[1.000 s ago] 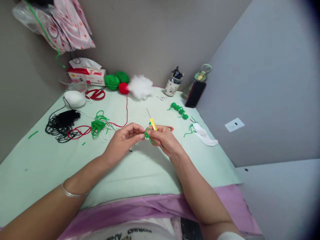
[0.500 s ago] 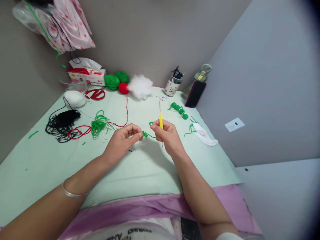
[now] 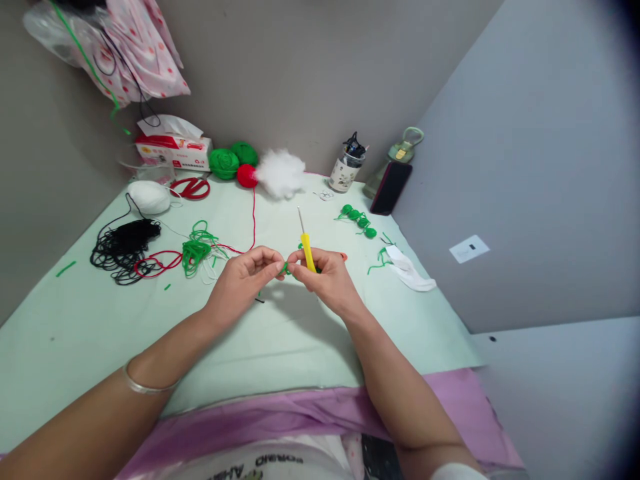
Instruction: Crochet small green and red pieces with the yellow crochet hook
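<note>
Green yarn [image 3: 286,268] is pinched in the fingertips of our left hand [image 3: 245,279], while our right hand [image 3: 327,277] grips a yellow-handled hook [image 3: 306,245] pointing upward.

Two hands show, one left hand [image 3: 240,280] and one right hand [image 3: 330,280], with one crochet hook [image 3: 307,248] and one green yarn piece [image 3: 286,268]. The one table [image 3: 280,333] carries two green yarn balls [image 3: 224,164], one red yarn ball [image 3: 247,176], one white yarn ball [image 3: 149,197], one black yarn tangle [image 3: 125,243], one pair of red scissors [image 3: 193,189], one tissue box [image 3: 173,152], one jar [image 3: 346,172] and one phone [image 3: 390,188].
</note>
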Demonstrator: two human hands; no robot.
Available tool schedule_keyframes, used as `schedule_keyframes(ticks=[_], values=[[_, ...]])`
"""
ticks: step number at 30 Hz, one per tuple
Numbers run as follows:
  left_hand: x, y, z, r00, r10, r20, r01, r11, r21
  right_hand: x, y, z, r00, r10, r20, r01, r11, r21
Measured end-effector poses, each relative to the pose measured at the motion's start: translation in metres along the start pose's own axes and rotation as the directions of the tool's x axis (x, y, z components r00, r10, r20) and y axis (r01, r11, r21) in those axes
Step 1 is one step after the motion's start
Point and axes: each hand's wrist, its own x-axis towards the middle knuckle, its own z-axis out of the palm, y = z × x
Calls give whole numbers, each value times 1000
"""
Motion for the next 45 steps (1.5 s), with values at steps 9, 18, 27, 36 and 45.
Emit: schedule_keyframes(ticks=[9,18,27,36,45], values=[[2,-2,1,999,41,-19,-41,999,-1,0,0,2,999,-28,-35,28,1000,-14],[1,0,0,1000,-12,-2,12,999,35,-1,2,5,997,-60,-49,60,998,-8],[5,-5,-6,1000,-20,-3,19,999,-31,1,-2,2,998,-28,-49,31,998,61],[4,-3,-3,1000,-6,1,6,1000,7,0,1,3,999,-25,-21,25,1000,16],[2,2,-2,996,48,-70,-40,992,116,-1,0,7,986,-102,-128,93,993,-77]])
